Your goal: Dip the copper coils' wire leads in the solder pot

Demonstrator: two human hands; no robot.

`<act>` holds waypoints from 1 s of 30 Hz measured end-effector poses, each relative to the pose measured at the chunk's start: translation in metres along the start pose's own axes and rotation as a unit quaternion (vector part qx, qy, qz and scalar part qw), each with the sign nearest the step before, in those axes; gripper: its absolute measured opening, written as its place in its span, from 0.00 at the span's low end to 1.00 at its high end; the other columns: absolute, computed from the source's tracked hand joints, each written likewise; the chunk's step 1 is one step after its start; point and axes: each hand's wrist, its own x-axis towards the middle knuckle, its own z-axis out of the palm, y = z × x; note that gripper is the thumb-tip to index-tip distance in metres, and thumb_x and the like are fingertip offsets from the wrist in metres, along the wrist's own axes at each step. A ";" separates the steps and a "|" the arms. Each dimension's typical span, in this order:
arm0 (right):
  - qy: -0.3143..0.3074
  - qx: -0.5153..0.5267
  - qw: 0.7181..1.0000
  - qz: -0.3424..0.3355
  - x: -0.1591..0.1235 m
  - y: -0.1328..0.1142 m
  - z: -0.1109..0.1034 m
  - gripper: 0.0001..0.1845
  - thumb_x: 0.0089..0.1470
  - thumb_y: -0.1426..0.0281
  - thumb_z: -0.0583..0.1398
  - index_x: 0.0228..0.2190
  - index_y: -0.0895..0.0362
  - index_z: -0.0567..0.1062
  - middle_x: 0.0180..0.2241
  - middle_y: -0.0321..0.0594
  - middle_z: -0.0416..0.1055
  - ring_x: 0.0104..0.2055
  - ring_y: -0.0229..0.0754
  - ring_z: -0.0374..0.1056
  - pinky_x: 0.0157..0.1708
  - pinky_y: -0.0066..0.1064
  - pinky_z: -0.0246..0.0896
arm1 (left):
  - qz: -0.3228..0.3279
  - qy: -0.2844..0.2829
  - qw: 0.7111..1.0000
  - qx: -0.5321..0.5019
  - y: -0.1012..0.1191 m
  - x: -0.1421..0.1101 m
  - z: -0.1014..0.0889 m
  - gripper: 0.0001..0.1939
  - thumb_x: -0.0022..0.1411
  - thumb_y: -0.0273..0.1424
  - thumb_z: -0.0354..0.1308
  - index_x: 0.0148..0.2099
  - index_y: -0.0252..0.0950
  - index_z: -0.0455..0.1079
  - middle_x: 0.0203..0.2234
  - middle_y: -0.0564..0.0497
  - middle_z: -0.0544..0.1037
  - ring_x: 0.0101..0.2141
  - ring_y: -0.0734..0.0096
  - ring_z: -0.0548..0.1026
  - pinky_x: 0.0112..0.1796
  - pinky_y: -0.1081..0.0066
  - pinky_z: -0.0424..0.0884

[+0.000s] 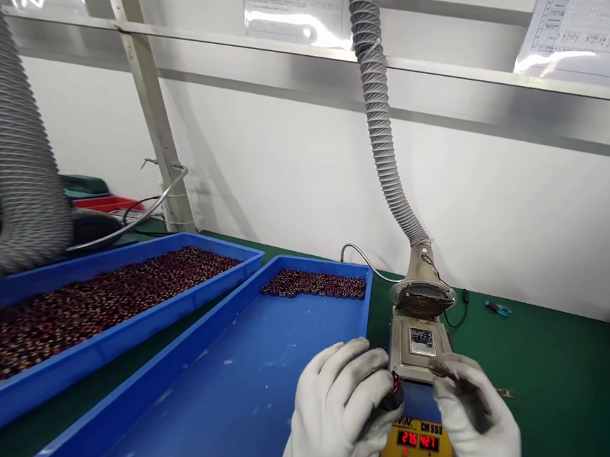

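Observation:
My left hand, in a white glove with grey-stained fingertips, pinches a small black round part with thin red wires or leads at its top. Across from it, my right hand, also gloved, has its thumb and fingers brought together; they are smeared and darkly stained, and what they hold I cannot make out. Between and just beyond both hands stands a metal solder pot with a small shiny square bath. Its yellow control panel shows red digits, partly hidden by my hands.
A fume hood on a ribbed grey hose hangs over the pot. At left, one blue tray has small dark round parts at its far end; another blue tray holds many more. Blue-handled cutters lie behind right.

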 end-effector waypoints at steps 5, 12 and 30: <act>-0.175 0.193 0.945 0.200 0.001 0.016 0.027 0.15 0.36 0.65 0.67 0.29 0.58 0.75 0.29 0.44 0.75 0.32 0.44 0.70 0.34 0.34 0.65 | 0.010 -0.005 1.000 0.000 0.002 -0.003 0.001 0.11 0.51 0.26 0.53 0.39 0.38 0.65 0.35 0.51 0.78 0.41 0.66 0.71 0.43 0.64 0.64; -0.221 0.325 0.861 0.323 0.001 0.032 0.028 0.12 0.37 0.68 0.68 0.28 0.57 0.76 0.24 0.39 0.74 0.27 0.40 0.70 0.31 0.33 0.65 | -0.053 -0.064 0.983 -0.166 -0.004 -0.004 0.000 0.15 0.53 0.28 0.56 0.45 0.40 0.63 0.35 0.52 0.77 0.35 0.72 0.74 0.41 0.70 0.69; -0.233 0.384 0.795 0.407 -0.004 0.018 0.037 0.15 0.34 0.70 0.69 0.29 0.57 0.75 0.25 0.37 0.74 0.27 0.36 0.70 0.31 0.30 0.66 | -0.433 -0.008 0.726 -0.534 0.004 0.004 0.006 0.10 0.36 0.20 0.57 0.19 0.39 0.76 0.21 0.52 0.80 0.25 0.69 0.76 0.27 0.77 0.73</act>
